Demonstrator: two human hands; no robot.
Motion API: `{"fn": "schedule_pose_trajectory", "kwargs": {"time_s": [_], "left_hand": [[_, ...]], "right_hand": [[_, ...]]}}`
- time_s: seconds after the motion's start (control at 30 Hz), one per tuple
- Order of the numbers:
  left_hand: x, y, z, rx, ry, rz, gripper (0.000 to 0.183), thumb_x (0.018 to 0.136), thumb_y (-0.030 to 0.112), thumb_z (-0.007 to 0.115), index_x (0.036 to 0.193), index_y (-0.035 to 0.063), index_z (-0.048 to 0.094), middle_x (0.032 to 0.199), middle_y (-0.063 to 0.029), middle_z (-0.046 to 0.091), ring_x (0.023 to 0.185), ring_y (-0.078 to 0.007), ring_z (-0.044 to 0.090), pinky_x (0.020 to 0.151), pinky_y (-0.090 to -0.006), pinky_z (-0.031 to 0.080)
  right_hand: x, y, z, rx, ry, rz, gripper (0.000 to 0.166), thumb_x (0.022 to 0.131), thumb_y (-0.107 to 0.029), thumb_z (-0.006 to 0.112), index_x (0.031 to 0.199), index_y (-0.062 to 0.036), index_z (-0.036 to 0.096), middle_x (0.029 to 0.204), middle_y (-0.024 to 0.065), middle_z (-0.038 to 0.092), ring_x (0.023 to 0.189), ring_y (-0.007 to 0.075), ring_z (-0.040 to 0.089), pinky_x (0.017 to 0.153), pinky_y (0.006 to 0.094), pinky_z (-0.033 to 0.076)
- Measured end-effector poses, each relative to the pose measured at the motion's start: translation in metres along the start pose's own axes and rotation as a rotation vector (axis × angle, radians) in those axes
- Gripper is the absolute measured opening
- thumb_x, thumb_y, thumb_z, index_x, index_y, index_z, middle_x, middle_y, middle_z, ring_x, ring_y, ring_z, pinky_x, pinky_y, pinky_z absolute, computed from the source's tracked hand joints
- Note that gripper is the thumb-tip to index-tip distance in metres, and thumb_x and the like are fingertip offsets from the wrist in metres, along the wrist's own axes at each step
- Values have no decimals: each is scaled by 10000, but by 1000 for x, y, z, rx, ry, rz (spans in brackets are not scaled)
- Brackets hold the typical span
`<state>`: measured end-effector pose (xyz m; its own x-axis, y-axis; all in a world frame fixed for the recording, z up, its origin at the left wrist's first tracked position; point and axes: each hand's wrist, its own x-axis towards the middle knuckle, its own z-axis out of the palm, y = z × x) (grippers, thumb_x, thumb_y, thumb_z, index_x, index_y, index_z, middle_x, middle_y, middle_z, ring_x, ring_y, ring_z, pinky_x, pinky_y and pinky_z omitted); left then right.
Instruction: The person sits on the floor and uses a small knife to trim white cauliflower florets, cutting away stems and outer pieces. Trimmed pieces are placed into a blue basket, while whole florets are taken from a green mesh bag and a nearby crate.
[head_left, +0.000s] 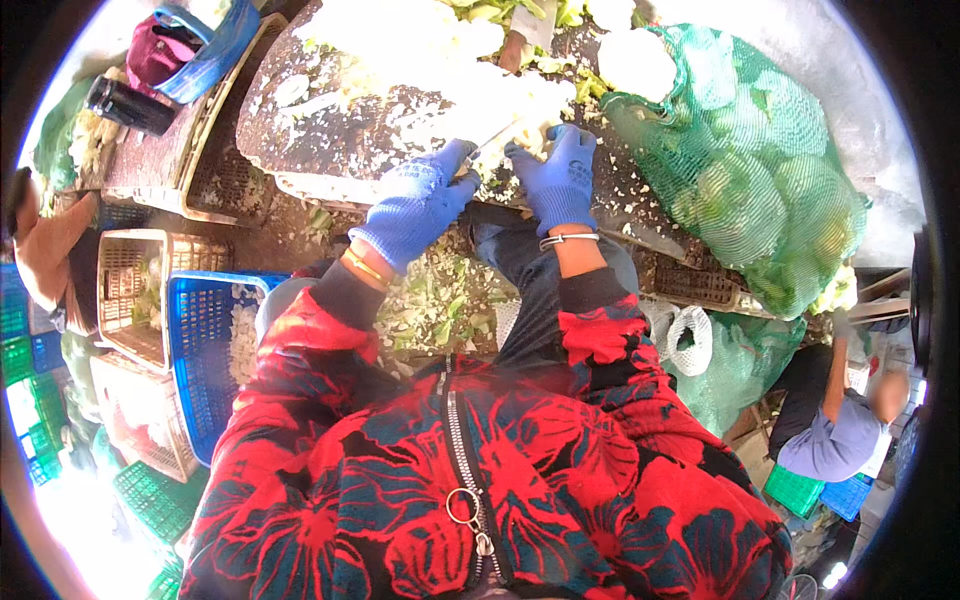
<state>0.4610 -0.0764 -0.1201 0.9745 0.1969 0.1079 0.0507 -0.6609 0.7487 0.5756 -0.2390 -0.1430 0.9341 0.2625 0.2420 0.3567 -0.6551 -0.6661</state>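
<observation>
My left hand (420, 199), in a blue knitted glove, is closed at the near edge of a dark board (330, 142). A thin blade (495, 137), apparently a knife's, points from its fingertips up and right; its handle is hidden. My right hand (559, 176), gloved alike, has thumb and fingers around the near side of a pale cauliflower piece (531, 136), close to the blade. White florets and crumbs (450, 112) lie heaped beyond both hands, partly washed out by glare. A broad blade (534, 26) with a wooden handle (514, 51) lies among green leaves farther back.
A green net sack (780, 180) of cauliflower heads stands right of the board. At left are a blue crate (206, 360) with white pieces, a cream crate (135, 300), a black bottle (129, 106) and a blue basket (195, 67). People sit at far left and far right.
</observation>
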Motion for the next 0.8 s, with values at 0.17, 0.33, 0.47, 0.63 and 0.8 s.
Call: {"fn": "schedule_pose_trajectory", "kwargs": {"time_s": [0.17, 0.33, 0.47, 0.63, 0.8], "left_hand": [[10, 9, 1, 91, -22, 18, 391, 917, 259, 660, 1245, 64, 575, 943, -214, 694, 893, -352, 692, 757, -427, 524], [16, 12, 7, 168, -22, 110, 360, 935, 245, 626, 1252, 84, 574, 969, -205, 693, 893, -369, 686, 732, -446, 529], [17, 15, 18, 358, -3, 128, 339, 941, 236, 594, 1250, 108, 545, 917, -191, 684, 843, -364, 683, 697, -472, 531], [22, 16, 27, 552, -37, 118, 282, 939, 216, 569, 1198, 114, 526, 860, -171, 674, 807, -352, 680, 660, -483, 527], [22, 12, 10, 537, -104, 219, 250, 919, 208, 572, 1148, 127, 512, 867, -138, 686, 792, -350, 682, 640, -470, 525]], "right_hand": [[2, 9, -5, 125, 9, 8, 505, 758, -278, 817, 1107, 3, 584, 1133, 207, 504, 1023, 340, 568, 891, 420, 478], [4, 17, -6, 151, 67, -120, 361, 741, -143, 736, 1042, -11, 590, 1028, 193, 563, 949, 365, 580, 844, 455, 485], [3, 17, -7, 131, 26, -105, 333, 760, -154, 692, 1047, -20, 591, 1048, 199, 575, 958, 376, 577, 850, 471, 481], [0, 15, -9, -54, 31, -128, 321, 761, -162, 670, 1044, -30, 596, 1057, 196, 580, 998, 381, 564, 883, 488, 459], [0, 19, -6, 38, -48, -109, 303, 757, -176, 681, 1010, -32, 598, 1043, 198, 579, 979, 381, 564, 861, 478, 460]]}}
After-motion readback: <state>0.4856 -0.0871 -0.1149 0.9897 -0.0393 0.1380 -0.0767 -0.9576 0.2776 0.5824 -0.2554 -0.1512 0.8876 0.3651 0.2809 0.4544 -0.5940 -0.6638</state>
